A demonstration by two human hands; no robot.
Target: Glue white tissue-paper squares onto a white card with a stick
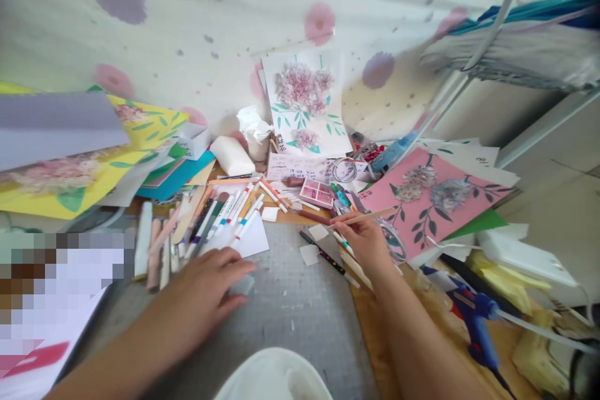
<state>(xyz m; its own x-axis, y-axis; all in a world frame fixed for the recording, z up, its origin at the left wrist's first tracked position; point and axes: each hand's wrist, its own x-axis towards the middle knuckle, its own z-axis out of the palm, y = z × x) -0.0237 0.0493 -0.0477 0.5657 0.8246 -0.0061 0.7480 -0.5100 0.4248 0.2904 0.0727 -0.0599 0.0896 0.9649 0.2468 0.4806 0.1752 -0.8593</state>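
One view only, worn on the head. Looks forward and down over the cluttered wooden desk (368, 340), close in. Left hand (210, 290) and right hand (363, 240) reach in from the bottom edge. Grey gridded cutting mat (290, 300) nearest, pale flower-printed cloth (187, 25) farthest.

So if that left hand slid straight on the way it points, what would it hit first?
Probably the small pale scrap lying on the grey cutting mat at the fingertips of the left hand; whether they already touch is unclear. Past it lies a white paper square.
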